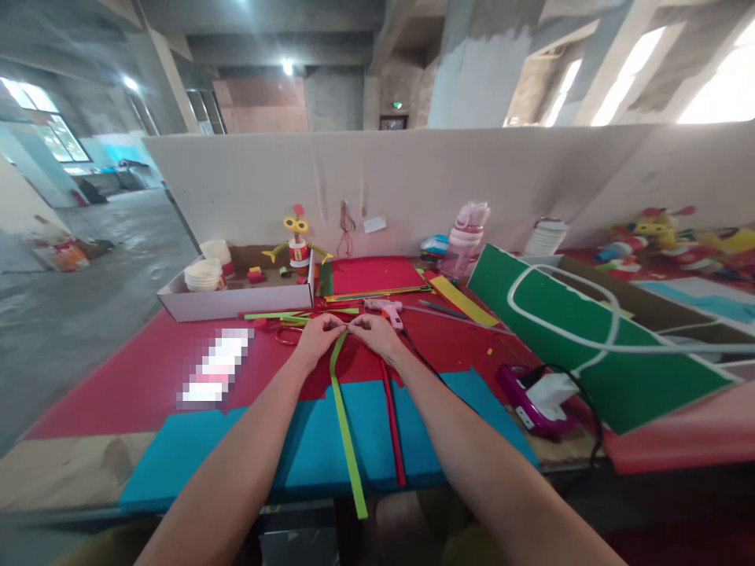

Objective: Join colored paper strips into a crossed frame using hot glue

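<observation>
My left hand (318, 339) and my right hand (377, 336) meet fingertip to fingertip over the table, both pinched closed. Between them is the upper end of a light green paper strip (345, 428), which runs down over the blue sheet and past its front edge. A red paper strip (393, 428) comes out from under my right hand and lies across the same sheet; its upper end is hidden, so whether it is held is unclear. Just beyond the fingers lie a pink glue gun (386, 309) and more green strips (277, 315). Red-handled scissors (287, 336) show beside my left hand.
A blue sheet (236, 452) covers the table's front. At the back stand a white box (236, 303) with paper cups, a robot figure (298, 244), coloured paper (377, 275) and a pink bottle (465, 240). A purple power strip (534, 405) and green board (566, 338) are right.
</observation>
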`<state>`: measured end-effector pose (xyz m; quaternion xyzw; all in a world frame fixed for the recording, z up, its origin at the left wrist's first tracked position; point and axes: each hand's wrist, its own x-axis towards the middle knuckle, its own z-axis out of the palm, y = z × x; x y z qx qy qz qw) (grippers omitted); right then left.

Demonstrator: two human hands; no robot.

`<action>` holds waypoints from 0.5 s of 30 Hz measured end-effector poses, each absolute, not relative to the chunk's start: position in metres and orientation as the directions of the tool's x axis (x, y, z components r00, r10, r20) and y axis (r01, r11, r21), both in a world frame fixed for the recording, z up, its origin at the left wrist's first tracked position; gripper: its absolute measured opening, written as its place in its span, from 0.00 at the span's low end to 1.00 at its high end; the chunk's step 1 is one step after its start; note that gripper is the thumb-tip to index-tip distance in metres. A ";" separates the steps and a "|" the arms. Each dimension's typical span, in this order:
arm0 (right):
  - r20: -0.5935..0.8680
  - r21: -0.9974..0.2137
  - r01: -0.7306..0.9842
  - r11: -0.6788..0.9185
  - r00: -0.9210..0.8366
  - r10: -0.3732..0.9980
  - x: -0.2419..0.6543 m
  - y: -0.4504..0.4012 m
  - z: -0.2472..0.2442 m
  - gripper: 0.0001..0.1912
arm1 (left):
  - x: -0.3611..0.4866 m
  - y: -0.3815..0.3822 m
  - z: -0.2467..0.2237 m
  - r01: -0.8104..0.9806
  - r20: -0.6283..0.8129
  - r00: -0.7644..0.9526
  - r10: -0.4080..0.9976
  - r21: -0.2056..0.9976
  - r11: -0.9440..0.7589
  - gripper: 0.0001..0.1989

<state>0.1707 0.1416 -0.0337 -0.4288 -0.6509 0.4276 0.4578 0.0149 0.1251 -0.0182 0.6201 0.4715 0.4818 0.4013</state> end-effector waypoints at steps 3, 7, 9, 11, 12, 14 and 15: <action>0.121 -0.983 0.099 0.157 -0.301 0.946 0.175 0.138 -0.028 0.11 | 0.008 0.127 -0.018 0.200 0.199 0.086 0.976 0.956 -0.213 0.11; -0.042 -0.982 -0.134 -0.131 -0.528 0.848 0.189 0.130 -0.013 0.17 | -0.005 0.128 -0.009 -0.013 0.130 0.044 0.990 0.991 -0.130 0.11; -0.022 -0.950 -0.238 -0.202 -0.595 0.804 0.195 0.129 -0.008 0.18 | -0.010 0.128 -0.005 -0.203 0.072 0.059 0.996 0.977 -0.059 0.11; 0.024 -0.908 -0.367 -0.202 -0.528 0.849 0.196 0.129 -0.007 0.17 | -0.011 0.128 -0.002 -0.372 0.017 0.078 0.997 0.928 0.013 0.11; 0.039 -0.888 -0.425 -0.178 -0.455 0.889 0.194 0.129 -0.008 0.15 | -0.011 0.127 -0.002 -0.431 -0.013 0.084 0.996 0.901 0.048 0.10; 0.053 -0.880 -0.461 -0.119 -0.343 0.938 0.185 0.130 -0.014 0.13 | -0.007 0.127 -0.003 -0.470 -0.059 0.091 0.994 0.878 0.095 0.10; 0.066 -0.892 -0.441 -0.099 -0.344 0.937 0.180 0.130 -0.017 0.15 | -0.005 0.127 -0.004 -0.457 -0.071 0.098 0.993 0.883 0.109 0.09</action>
